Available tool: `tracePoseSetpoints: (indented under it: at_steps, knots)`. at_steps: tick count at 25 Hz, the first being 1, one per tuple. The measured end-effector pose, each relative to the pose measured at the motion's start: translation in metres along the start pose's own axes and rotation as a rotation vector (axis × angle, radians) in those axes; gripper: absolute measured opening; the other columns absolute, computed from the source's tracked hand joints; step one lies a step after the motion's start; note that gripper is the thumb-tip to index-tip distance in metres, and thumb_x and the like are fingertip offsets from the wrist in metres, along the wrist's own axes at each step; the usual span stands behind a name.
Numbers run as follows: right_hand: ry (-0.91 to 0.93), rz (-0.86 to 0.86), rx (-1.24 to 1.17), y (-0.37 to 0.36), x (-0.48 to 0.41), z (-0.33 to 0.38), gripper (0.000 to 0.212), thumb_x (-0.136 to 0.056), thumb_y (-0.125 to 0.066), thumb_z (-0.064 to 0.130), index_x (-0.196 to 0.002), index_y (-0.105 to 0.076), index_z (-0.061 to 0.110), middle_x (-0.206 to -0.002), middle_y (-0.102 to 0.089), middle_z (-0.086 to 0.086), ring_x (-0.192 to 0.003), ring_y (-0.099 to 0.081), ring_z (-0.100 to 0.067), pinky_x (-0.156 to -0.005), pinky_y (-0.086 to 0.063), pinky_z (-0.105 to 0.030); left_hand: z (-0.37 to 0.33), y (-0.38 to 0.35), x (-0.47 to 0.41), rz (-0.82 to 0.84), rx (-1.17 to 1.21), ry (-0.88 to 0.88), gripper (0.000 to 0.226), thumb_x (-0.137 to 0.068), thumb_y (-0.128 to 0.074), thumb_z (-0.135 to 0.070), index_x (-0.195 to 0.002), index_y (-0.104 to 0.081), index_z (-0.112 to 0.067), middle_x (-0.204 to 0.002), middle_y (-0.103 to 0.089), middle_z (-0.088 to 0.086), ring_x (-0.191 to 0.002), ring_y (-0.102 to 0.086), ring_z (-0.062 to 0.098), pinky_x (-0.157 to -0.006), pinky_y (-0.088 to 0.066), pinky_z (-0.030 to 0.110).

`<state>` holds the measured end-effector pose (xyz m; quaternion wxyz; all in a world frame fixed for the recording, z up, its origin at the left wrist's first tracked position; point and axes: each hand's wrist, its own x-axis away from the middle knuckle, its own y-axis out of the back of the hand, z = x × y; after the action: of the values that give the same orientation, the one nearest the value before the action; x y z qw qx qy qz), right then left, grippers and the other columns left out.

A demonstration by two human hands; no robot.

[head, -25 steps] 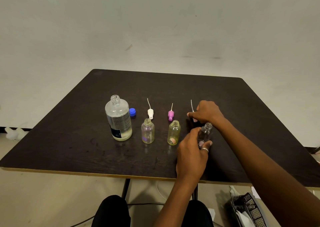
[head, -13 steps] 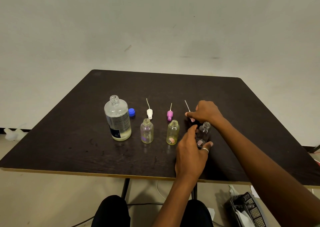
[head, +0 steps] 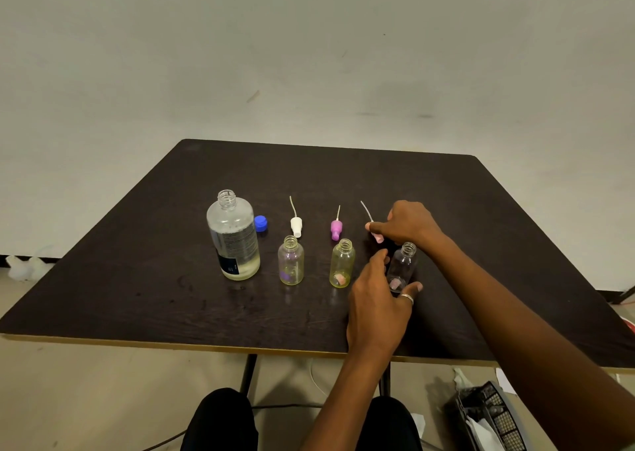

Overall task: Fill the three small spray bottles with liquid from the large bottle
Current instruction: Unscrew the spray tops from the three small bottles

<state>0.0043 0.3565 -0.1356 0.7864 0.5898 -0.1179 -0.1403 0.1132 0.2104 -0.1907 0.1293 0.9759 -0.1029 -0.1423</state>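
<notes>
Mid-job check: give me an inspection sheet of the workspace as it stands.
Surface: dark table, faint smudges.
Job's things: large bottle open, upright, part full, blue cap beside it; purplish bottle, yellow bottle, clear bottle upright, open; white sprayer and purple sprayer lying behind them.
Clutter: nothing seen.
Grippers: left hand holds clear bottle; right hand pinches third sprayer.
Cables: white cable under table.
Surroundings: plain wall; black basket on floor.

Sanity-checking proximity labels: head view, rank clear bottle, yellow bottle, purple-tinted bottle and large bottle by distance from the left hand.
1. clear bottle, held by the left hand
2. yellow bottle, just left
3. purple-tinted bottle, farther left
4. large bottle, leftmost
</notes>
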Motion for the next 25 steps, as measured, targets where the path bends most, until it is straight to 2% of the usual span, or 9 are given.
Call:
tracePoseSetpoints:
  at_steps: [5, 10, 14, 16, 19, 22, 25]
  knots:
    - [0.001, 0.015, -0.023, 0.001, 0.001, -0.001, 0.056, -0.080, -0.065, 0.060, -0.053, -0.046, 0.015, -0.049, -0.042, 0.001, -0.049, -0.042, -0.013, -0.049, -0.034, -0.028, 0.002, -0.001, -0.001, -0.008, -0.013, -0.001, 0.070, -0.077, -0.083, -0.034, -0.136, -0.048, -0.027, -0.129, -0.062, -0.009, -0.118, -0.059, 0.006, -0.095, -0.055, 0.029]
    - [0.002, 0.015, -0.036, 0.007, 0.005, -0.005, 0.064, -0.079, -0.056, 0.071, -0.051, -0.050, 0.014, -0.052, -0.054, -0.002, -0.052, -0.052, -0.015, -0.058, -0.048, -0.033, 0.001, 0.001, 0.000, -0.005, -0.056, 0.018, 0.075, -0.077, -0.082, -0.038, -0.141, -0.046, -0.024, -0.135, -0.058, -0.006, -0.124, -0.055, 0.010, -0.100, -0.051, 0.031]
    - [0.010, 0.002, -0.056, 0.025, 0.016, -0.006, 0.067, -0.081, -0.049, 0.073, -0.048, -0.049, 0.015, -0.049, -0.059, -0.002, -0.049, -0.056, -0.015, -0.062, -0.050, -0.031, -0.002, 0.008, 0.004, -0.003, -0.076, 0.068, 0.081, -0.076, -0.082, -0.041, -0.145, -0.043, -0.021, -0.142, -0.053, -0.004, -0.131, -0.050, 0.012, -0.105, -0.046, 0.028]
    - [0.017, 0.003, -0.086, 0.037, 0.021, -0.005, 0.066, -0.082, -0.049, 0.072, -0.050, -0.051, 0.014, -0.052, -0.063, -0.003, -0.053, -0.064, -0.018, -0.065, -0.053, -0.031, -0.004, 0.013, 0.010, 0.005, -0.076, 0.091, 0.084, -0.076, -0.082, -0.042, -0.147, -0.042, -0.021, -0.144, -0.052, -0.003, -0.133, -0.048, 0.013, -0.106, -0.045, 0.029]
    - [0.063, -0.024, -0.103, 0.056, 0.029, 0.001, 0.063, -0.084, -0.050, 0.068, -0.056, -0.054, 0.012, -0.054, -0.060, -0.007, -0.064, -0.069, -0.027, -0.071, -0.058, -0.040, -0.005, 0.025, 0.027, -0.001, -0.125, 0.093, 0.080, -0.077, -0.080, -0.047, -0.145, -0.045, -0.021, -0.142, -0.055, -0.005, -0.130, -0.052, 0.011, -0.106, -0.047, 0.030]
    - [0.124, -0.086, -0.095, 0.076, 0.043, 0.013, 0.063, -0.083, -0.051, 0.066, -0.063, -0.060, 0.007, -0.068, -0.067, -0.018, -0.068, -0.066, -0.032, -0.073, -0.057, -0.043, -0.008, 0.048, 0.044, -0.127, -0.189, 0.016, 0.058, -0.081, -0.075, -0.051, -0.131, -0.060, -0.025, -0.124, -0.068, -0.007, -0.112, -0.064, 0.007, -0.092, -0.056, 0.030]
    - [0.183, -0.155, -0.123, 0.091, 0.060, 0.031, 0.067, -0.086, -0.053, 0.061, -0.074, -0.065, -0.004, -0.078, -0.069, -0.019, -0.070, -0.065, -0.030, -0.069, -0.056, -0.041, -0.006, 0.082, 0.047, -0.336, -0.231, -0.020, 0.043, -0.084, -0.074, -0.043, -0.122, -0.064, -0.026, -0.112, -0.070, -0.010, -0.100, -0.065, 0.003, -0.083, -0.058, 0.029]
